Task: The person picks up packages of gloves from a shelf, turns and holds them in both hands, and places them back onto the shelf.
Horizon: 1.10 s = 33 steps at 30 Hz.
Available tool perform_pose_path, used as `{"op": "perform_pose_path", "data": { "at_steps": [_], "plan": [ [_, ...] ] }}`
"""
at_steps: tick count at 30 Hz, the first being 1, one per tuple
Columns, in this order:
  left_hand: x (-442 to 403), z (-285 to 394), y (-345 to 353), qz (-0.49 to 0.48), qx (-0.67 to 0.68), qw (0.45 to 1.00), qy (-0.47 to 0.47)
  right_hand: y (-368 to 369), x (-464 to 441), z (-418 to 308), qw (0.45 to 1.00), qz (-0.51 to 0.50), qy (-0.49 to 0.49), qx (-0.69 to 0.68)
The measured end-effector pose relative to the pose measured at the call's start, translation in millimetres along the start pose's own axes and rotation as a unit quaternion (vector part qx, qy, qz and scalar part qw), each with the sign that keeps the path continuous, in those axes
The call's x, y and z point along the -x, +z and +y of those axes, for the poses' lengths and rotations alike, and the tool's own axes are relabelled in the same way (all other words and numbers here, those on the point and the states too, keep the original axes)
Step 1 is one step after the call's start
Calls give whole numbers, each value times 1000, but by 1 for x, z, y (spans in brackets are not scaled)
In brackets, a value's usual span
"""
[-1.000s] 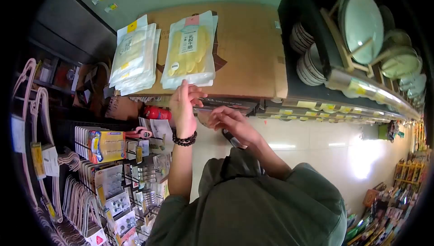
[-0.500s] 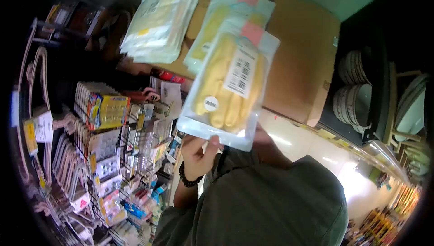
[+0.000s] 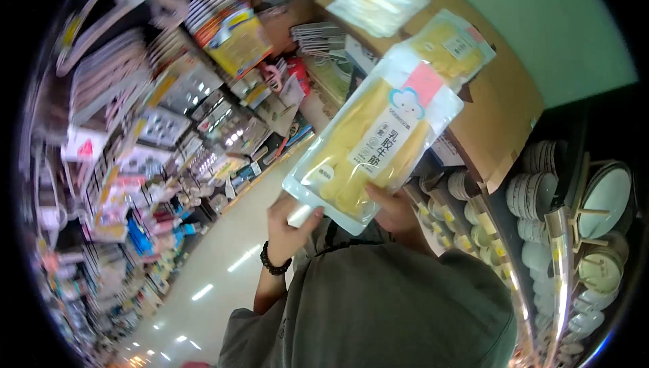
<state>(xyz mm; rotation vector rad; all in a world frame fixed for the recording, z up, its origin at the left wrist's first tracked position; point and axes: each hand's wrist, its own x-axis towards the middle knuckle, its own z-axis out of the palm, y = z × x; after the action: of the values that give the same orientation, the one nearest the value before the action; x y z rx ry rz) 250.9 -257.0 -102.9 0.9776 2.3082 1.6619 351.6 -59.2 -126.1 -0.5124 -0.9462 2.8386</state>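
- Open air lies over the pale tiled floor [image 3: 216, 273], lower left of centre, between the crowded rack of hanging carded goods [image 3: 203, 104] and the person's left hand [image 3: 289, 224]; a hand could pass there.
- Mid-frame, the flat, clear-and-white plastic pouch of yellow gloves [image 3: 375, 141], gripped by that hand and the right hand [image 3: 394, 209], blocks my straight line to the matching yellow pouch [image 3: 445, 49] beyond.
- There's room over the brown cardboard surface [image 3: 503, 118], upper right, beside the pale green wall [image 3: 574, 30].
- Piled white plastic packets [image 3: 380, 1] obstruct the top middle.
- Stacked white ceramic bowls [image 3: 531, 195] crowd the right.
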Motion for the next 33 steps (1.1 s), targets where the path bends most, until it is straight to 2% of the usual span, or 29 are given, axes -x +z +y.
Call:
{"op": "perform_pose_path", "data": {
  "at_steps": [1,2,4,7,10,16,20,29,33],
  "plan": [
    [16,-7,-3,113,145,974,-134,21,5,5,1000,5,-9,1],
    [28,-10,-7,208,287,922,-158,35,9,11,1000,8,-17,0],
    [48,-11,-29,221,95,970,-45,41,12,34,999,-15,18,42],
    [82,0,-64,193,-104,976,14,57,16,69,990,-83,43,104],
    [124,-6,-86,177,-145,973,-3,76,26,102,978,-135,84,132],
    [215,-3,-115,282,-192,939,-35,112,34,153,943,-198,221,148],
    [261,-1,-126,361,-221,903,-68,143,29,188,900,-272,291,179],
    [334,9,-160,448,-295,821,-192,211,13,277,811,-326,435,217],
    [356,-5,-186,502,-237,801,-222,243,-6,334,752,-386,478,240]
  ]
}}
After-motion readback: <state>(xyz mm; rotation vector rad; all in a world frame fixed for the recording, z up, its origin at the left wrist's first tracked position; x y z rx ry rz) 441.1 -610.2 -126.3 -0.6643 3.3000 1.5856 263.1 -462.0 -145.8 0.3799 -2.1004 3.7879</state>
